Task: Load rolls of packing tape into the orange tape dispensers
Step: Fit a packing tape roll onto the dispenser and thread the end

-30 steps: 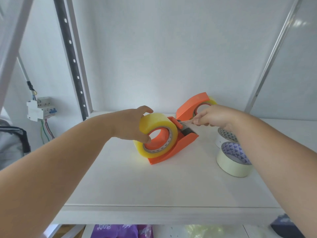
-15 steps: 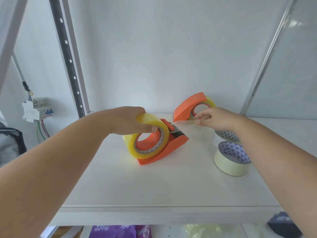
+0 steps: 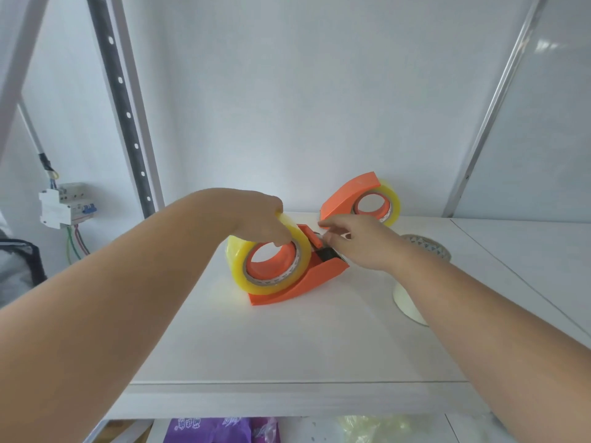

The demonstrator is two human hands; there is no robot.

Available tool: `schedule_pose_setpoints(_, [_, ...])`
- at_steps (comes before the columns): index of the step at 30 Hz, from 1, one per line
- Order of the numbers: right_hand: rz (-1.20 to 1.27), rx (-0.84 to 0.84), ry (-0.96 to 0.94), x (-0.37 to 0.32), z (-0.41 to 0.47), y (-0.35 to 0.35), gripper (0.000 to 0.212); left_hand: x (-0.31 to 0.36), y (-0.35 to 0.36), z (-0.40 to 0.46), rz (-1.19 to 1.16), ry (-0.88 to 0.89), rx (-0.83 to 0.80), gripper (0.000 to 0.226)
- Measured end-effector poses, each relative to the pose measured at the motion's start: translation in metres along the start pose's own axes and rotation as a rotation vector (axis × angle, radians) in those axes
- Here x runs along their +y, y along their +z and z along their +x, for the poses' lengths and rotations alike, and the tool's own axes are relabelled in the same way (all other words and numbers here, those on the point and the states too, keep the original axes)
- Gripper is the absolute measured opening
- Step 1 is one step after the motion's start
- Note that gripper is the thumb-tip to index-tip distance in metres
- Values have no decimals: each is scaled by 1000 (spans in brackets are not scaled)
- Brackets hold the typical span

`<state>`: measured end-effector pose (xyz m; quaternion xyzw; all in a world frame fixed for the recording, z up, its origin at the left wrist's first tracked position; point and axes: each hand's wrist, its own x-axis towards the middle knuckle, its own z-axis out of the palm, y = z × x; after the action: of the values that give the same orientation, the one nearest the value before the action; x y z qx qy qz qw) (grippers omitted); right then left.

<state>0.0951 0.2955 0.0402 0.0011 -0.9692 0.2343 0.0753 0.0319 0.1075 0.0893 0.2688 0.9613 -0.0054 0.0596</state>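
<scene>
An orange tape dispenser (image 3: 300, 286) stands on the white shelf (image 3: 287, 353) with a yellowish clear tape roll (image 3: 243, 276) seated on its hub. My left hand (image 3: 256, 219) grips the top of that roll, thumb over its front rim. My right hand (image 3: 358, 244) sits at the dispenser's black cutter end, fingers pinched at the orange flap; whether they hold the tape's free end is hidden. A second orange dispenser (image 3: 348, 196) with its own roll (image 3: 391, 206) stands behind, near the wall.
Two loose rolls with triangle-patterned cores lie at the right: one (image 3: 425, 246) behind my right wrist, one (image 3: 407, 302) mostly hidden under my forearm. A perforated upright (image 3: 128, 116) rises at the back left. Purple packets (image 3: 220, 430) lie on the shelf below.
My right hand has moved back left from the stretched tape strip down to the dispenser's cutter end. My left hand stays on the roll. The camera has tilted a little.
</scene>
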Motion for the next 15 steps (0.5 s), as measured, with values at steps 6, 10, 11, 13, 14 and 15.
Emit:
schedule_pose_setpoints(6, [25,-66,24,-7,5,-1,38,17,1,-11,67,1,50,28])
schedule_pose_setpoints(10, [42,-183,93,-10,8,-6,31,18,9,-12,41,60,115,34])
schedule_pose_setpoints(11, [64,-209,112,-12,7,-8,30,16,10,-12,36,87,128,37])
schedule_pose_setpoints(13, [96,-234,142,-13,8,-13,33,12,11,-13,42,128,158,45])
schedule_pose_setpoints(14, [119,-224,154,-13,8,-14,33,10,12,-13,46,145,172,50])
schedule_pose_setpoints(15, [143,-204,162,-14,9,-14,32,9,13,-12,52,160,188,55])
